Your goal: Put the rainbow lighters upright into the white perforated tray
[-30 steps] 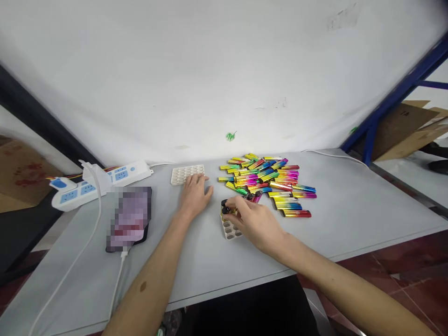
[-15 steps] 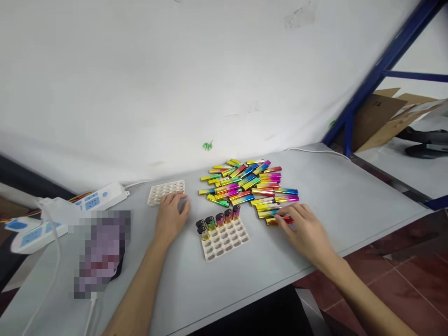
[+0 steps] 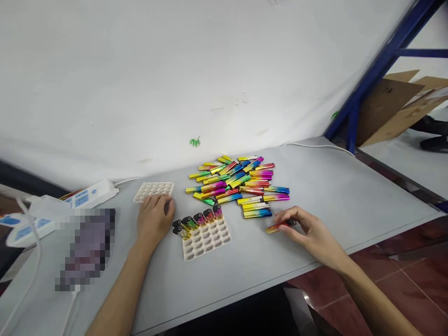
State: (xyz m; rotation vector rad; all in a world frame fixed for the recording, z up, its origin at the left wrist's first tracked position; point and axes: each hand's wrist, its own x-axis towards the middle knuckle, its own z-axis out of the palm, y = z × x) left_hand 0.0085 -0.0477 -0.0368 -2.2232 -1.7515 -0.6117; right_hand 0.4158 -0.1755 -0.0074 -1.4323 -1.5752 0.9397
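Note:
A pile of shiny rainbow-coloured lighters (image 3: 238,184) lies on the grey table (image 3: 332,196) near the wall. My right hand (image 3: 308,231) pinches one red-and-gold lighter (image 3: 275,228) just off the pile's near right corner. In front of the pile sits a white tray with holes (image 3: 206,240); several lighters (image 3: 198,220) stand upright along its far and left edges. My left hand (image 3: 152,219) rests flat on the table just left of that tray, fingers loosely spread, holding nothing. A second white tray (image 3: 154,190), with nothing in its holes, lies beyond the left hand.
A white and blue power strip (image 3: 84,198) and another (image 3: 21,226) lie at the far left with cables. A blurred-out phone (image 3: 86,245) on a white cable lies left of my arm. A blue rack post (image 3: 371,74) and cardboard (image 3: 395,102) stand at right.
My right hand left the tray, reached to the pile's right edge and picked up one lighter, drawing it toward me. The left hand stayed by the tray. My view swung right.

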